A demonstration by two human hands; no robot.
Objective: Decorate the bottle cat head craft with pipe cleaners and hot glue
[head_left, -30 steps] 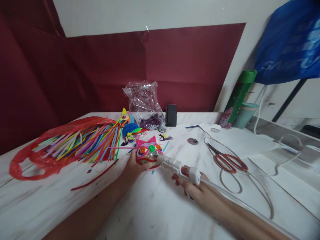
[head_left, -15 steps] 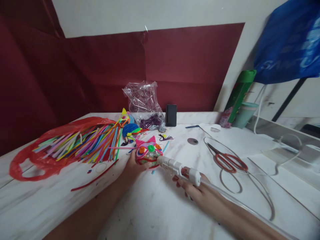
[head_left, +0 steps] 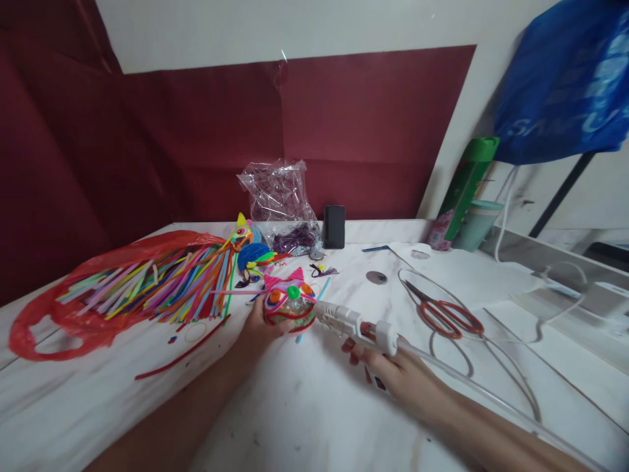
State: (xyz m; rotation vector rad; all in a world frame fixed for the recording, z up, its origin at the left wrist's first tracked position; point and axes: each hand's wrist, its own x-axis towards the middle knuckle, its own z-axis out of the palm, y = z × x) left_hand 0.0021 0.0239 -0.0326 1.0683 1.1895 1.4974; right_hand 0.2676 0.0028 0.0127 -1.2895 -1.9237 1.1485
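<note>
1 glue gun (head_left: pixel 352 321)—R hand (head_left: pixel 393 368), toy (head_left: pixel 291 303)—L hand (head_left: pixel 262 329)

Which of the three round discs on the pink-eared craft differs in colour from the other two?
The green disc, in the middle: it alone is green, set between the left orange disc and the right orange disc.

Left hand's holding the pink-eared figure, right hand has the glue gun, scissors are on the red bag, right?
The scissors aren't on the red bag; the head view shows them on the table, right of the glue gun. The rest stands.
</note>
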